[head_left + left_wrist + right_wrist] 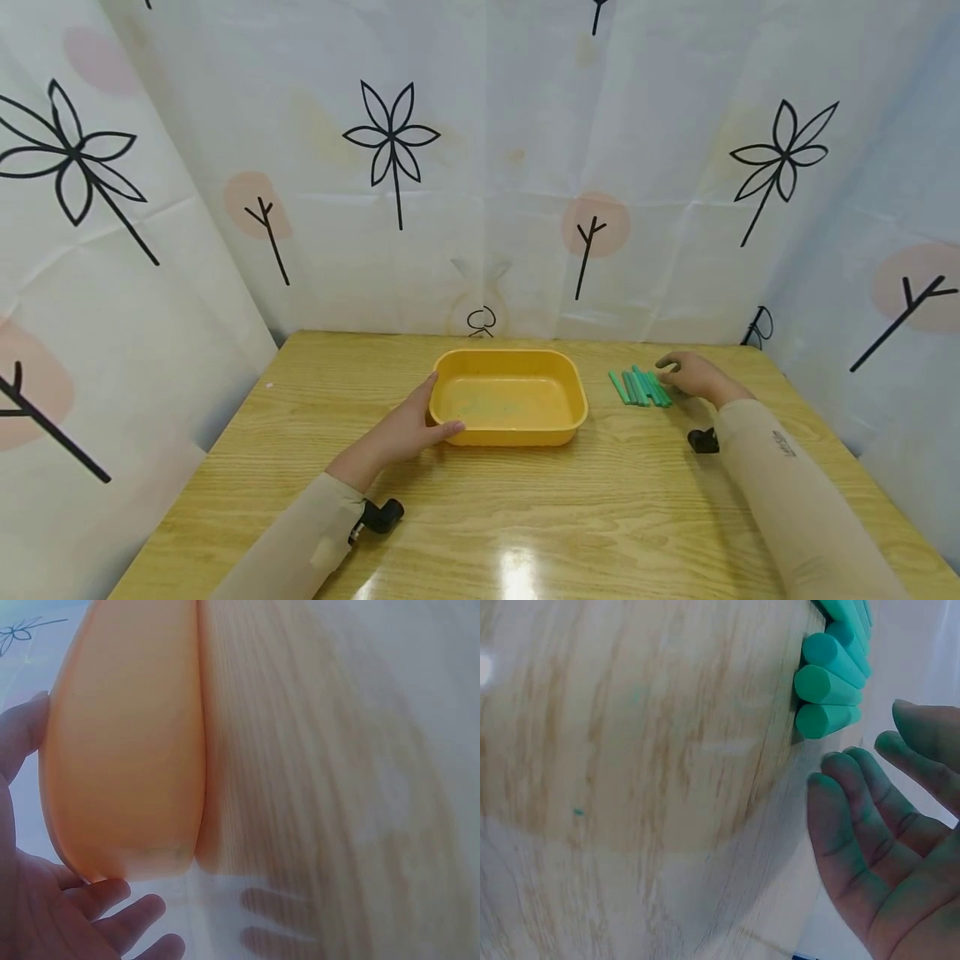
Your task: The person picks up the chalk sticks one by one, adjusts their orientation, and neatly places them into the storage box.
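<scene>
A yellow plastic tub [510,436] stands on the wooden table, with faint greenish marks on its floor. My left hand [408,429] holds its left near corner, thumb over the near rim and fingers along the left end. In the left wrist view, the fingertips [112,891] are at the tub's rim. To the right of the tub, several green chalk sticks [636,387] lie side by side. Just beside their right end is my right hand [697,377], its fingers loosely bent and holding nothing. Green dust marks its fingers [831,817] in the right wrist view.
The wooden table [525,517] ends at a patterned white cloth [487,167] that hangs behind and on both sides. A small green crumb [578,811] lies on the tabletop. Black wrist cameras [382,517] are worn on both sleeves.
</scene>
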The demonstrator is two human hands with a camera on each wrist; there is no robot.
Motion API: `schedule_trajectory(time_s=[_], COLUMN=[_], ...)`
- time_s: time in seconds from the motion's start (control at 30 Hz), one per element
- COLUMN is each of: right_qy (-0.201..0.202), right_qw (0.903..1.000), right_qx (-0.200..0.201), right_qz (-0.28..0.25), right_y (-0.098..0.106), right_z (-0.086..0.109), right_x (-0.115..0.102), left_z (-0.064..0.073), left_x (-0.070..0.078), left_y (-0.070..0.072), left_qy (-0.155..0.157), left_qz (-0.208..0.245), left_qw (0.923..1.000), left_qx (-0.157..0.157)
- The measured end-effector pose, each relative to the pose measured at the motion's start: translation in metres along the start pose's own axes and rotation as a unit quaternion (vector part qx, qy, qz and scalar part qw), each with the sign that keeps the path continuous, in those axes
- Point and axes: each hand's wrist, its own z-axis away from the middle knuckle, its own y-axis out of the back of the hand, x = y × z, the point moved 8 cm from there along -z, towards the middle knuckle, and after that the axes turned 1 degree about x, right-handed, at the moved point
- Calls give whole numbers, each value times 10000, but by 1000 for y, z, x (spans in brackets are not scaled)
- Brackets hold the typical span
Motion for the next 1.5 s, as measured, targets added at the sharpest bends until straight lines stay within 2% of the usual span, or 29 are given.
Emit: schedule_trajectory(time_s=[0.3,0.6,0.77,0.97,1.2,1.33,1.5], right_qy=[-140,-82,10,-127,-142,-265,-583], right_qw=[9990,9969,9962,9962,9975,9955,9870], right_qx=[-410,-718,-752,-765,-688,-806,-989], right_qz=[-98,302,429,408,84,-432,-1127], right_y=[-5,-12,-15,-13,-9,-10,-11], right_z=[-1,-7,-9,-4,7,11,17], right_x=[2,-1,-5,-5,-4,2,3], left_z=[-1,0,0,0,0,0,-1], left_x=[0,0,1,2,0,-1,-1], left_y=[-2,-1,-1,-1,-2,-2,-1], left_qy=[-7,1,-18,-33,36,36,19], left_qz=[12,-21,-38,-6,-83,-69,2], left_qw=[10000,10000,10000,10000,9999,10000,10000], left_qx=[-30,-69,-70,-56,-45,-39,-5])
